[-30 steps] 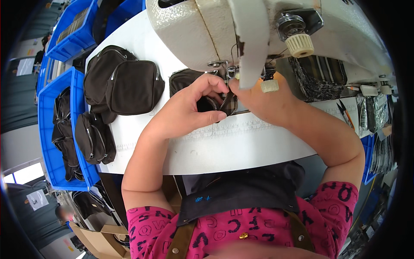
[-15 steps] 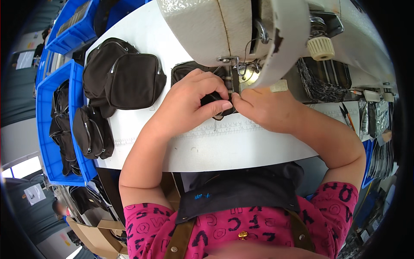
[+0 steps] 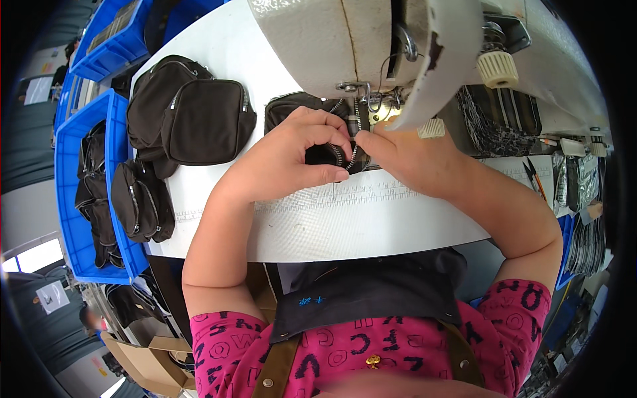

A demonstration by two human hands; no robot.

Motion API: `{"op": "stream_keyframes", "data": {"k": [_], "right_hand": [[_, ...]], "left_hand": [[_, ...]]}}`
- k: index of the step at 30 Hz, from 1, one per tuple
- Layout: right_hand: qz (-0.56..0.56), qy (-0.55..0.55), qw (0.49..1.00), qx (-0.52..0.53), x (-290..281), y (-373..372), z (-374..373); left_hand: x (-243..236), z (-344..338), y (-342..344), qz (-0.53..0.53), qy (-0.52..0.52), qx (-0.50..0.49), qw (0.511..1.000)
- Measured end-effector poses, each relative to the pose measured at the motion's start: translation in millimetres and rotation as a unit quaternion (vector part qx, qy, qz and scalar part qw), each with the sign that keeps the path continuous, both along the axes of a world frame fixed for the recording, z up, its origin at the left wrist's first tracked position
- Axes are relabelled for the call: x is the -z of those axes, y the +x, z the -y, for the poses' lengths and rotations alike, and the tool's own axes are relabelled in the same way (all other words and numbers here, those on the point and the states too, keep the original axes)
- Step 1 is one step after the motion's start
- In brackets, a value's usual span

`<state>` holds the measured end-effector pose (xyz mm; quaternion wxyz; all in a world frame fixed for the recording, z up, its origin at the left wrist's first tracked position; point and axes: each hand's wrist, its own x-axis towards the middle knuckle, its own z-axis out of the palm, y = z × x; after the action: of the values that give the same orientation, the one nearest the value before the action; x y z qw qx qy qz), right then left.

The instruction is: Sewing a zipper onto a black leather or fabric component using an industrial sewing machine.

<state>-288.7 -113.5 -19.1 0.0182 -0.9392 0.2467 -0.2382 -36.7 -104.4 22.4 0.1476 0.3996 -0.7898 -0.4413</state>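
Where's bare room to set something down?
White tabletop shows bare between the printed ruler and its front edge, and between the dark pouches and sewing machine. Crowded: at the needle end, where left hand, right hand and zippered piece meet.

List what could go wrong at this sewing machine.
1. The right hand is close to the machine's stitching area; if it ran, a finger might be caught.
2. The metal zipper lies beside that area, so a misplaced stitch could hit its teeth.
3. A small dark bag sits at the table's left edge; a nudge might send it off.
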Motion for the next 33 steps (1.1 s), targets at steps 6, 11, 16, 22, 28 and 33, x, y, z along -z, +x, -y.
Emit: {"op": "stream_keyframes", "data": {"k": [6, 11, 16, 22, 28, 33], "right_hand": [[-0.003, -0.019, 1.000, -0.008, 0, -1, -1], [-0.014, -0.027, 0.998, -0.047, -1, -4, -3], [-0.014, -0.063, 0.997, -0.049, -2, -2, -8], [-0.007, -0.050, 0.998, -0.046, -9, -1, -11], [-0.006, -0.058, 0.998, -0.023, -12, -2, -14], [-0.035, -0.059, 0.997, -0.025, -13, -5, -24]], "left_hand": [[3, 1, 2, -0.020, 0.028, 0.004, 0.999], [6, 4, 3, -0.030, -0.015, 0.004, 0.999], [3, -3, -5, -0.033, 0.003, -0.072, 0.997], [-1, -2, -10, -0.014, -0.073, 0.000, 0.997], [1, -3, -7, -0.011, -0.022, -0.005, 1.000], [1, -1, -4, -0.024, -0.017, -0.003, 1.000]]}}
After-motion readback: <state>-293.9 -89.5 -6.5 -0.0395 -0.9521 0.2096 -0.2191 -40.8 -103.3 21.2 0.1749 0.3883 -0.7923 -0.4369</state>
